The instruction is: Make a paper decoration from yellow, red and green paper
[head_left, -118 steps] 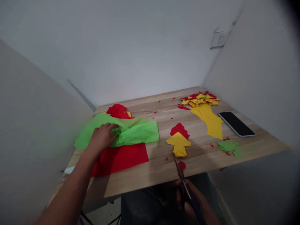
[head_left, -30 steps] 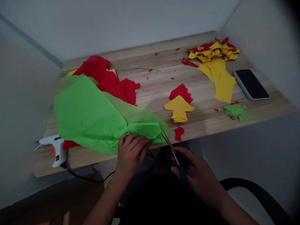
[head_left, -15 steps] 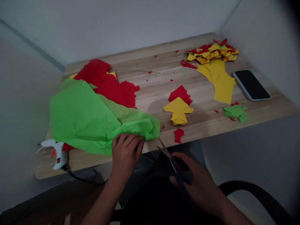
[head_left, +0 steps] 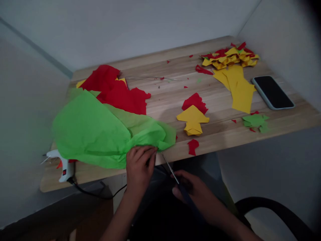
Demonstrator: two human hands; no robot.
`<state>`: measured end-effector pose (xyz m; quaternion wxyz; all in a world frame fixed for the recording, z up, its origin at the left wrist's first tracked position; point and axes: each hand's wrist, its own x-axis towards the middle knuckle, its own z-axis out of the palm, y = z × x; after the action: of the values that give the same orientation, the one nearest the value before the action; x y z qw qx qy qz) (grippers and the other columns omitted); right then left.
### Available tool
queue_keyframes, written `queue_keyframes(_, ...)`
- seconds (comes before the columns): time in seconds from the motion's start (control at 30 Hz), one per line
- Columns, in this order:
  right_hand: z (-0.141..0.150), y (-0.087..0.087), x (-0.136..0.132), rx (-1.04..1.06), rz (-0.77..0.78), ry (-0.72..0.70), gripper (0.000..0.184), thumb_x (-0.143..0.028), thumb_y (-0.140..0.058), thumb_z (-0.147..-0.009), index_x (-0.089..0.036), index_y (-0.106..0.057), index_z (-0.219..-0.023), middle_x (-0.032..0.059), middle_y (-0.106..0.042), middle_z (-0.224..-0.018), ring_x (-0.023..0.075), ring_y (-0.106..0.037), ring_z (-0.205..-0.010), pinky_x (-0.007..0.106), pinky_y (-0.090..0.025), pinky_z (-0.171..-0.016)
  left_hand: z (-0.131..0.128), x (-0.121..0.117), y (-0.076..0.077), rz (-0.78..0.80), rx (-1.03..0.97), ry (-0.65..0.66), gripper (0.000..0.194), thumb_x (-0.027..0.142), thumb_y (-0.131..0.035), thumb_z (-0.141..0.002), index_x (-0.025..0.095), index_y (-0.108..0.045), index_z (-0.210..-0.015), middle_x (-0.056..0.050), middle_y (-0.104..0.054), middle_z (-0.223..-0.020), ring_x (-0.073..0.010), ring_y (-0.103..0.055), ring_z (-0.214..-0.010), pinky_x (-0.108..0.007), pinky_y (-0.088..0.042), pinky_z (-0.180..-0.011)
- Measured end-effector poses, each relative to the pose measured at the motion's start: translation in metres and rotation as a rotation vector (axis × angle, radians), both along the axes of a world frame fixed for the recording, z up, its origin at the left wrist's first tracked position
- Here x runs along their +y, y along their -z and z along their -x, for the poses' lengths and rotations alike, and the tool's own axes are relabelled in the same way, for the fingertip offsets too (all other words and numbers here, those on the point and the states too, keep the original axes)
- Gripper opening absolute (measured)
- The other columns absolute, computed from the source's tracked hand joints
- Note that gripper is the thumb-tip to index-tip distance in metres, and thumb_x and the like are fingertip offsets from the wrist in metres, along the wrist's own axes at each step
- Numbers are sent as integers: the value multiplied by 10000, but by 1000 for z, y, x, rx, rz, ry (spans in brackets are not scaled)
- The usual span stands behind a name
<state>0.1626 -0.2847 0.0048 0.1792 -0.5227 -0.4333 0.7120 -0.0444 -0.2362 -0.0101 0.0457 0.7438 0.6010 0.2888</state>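
Note:
Large sheets of green crepe paper (head_left: pixel 92 124) lie bunched over the left half of the table. My left hand (head_left: pixel 140 164) is closed on their near edge, fingers pinching the folded paper. In my right hand (head_left: pixel 193 190) is a pair of scissors (head_left: pixel 173 172), with the blades pointing up and left. The blade tips reach the green paper close beside my left fingertips. Whether they are cutting into it I cannot tell. Red crepe paper (head_left: pixel 125 98) lies behind the green sheets.
A white glue gun (head_left: pixel 65 165) lies at the left edge, its cord hanging down. Yellow cut paper (head_left: pixel 193 117) is on the wooden table (head_left: pixel 160 67). A phone (head_left: pixel 273 92), yellow strips (head_left: pixel 240 87), a pile of folded pieces (head_left: pixel 229 57) and green scraps (head_left: pixel 255 121) are at the right.
My right hand has moved left with the scissors, and their blades have closed up and reached the green paper at my left fingers. My left hand has shifted slightly right, still gripping the paper.

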Motion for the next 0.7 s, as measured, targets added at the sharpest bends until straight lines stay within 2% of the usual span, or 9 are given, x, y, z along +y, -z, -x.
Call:
queue_keyframes(0.13, 5, -5, 7, -63, -51, -10, 370, -420, -683, -823, -208, -674, -1127, 56, -710, -930, 208, -652, -855, 313, -514, -765, 0, -3, 4, -24, -116, -93, 85, 172, -683, -853, 198, -667, -932, -21, -697, -854, -180, -614, -857, -316, -483, -783)
queue_keyframes(0.27, 7, -11, 10, -88, -60, -35, 357, -436, -668, -836, -207, -677, -1109, 56, -706, -927, 209, -650, -859, 305, -511, -759, -1, -6, 6, -27, -176, -48, 88, 140, -654, -872, 199, -654, -937, -29, -700, -931, -167, -630, -906, -311, -495, -834)
queue_keyframes(0.4, 5, -15, 10, -74, -19, -65, 310, -433, -650, -855, -210, -666, -1069, 38, -692, -900, 197, -645, -862, 285, -499, -739, -1, -7, 7, -20, -246, -83, 64, 155, -649, -882, 191, -652, -935, -28, -673, -905, -156, -628, -849, -294, -503, -780)
queue_keyframes(0.57, 12, -15, 16, -52, -4, -51, 293, -425, -636, -861, -194, -655, -1039, 45, -700, -935, 201, -651, -893, 297, -503, -767, -5, -4, 8, -27, -122, -109, 89, 147, -633, -879, 189, -699, -921, -57, -665, -926, -195, -600, -873, -331, -500, -791)
queue_keyframes(0.7, 13, -12, 20, -147, -57, -80, 294, -394, -666, -833, -205, -668, -1058, 51, -721, -996, 217, -666, -933, 326, -506, -840, -6, -2, 8, -24, -74, -82, 106, 168, -665, -850, 182, -715, -943, -72, -671, -950, -222, -594, -902, -377, -494, -846)
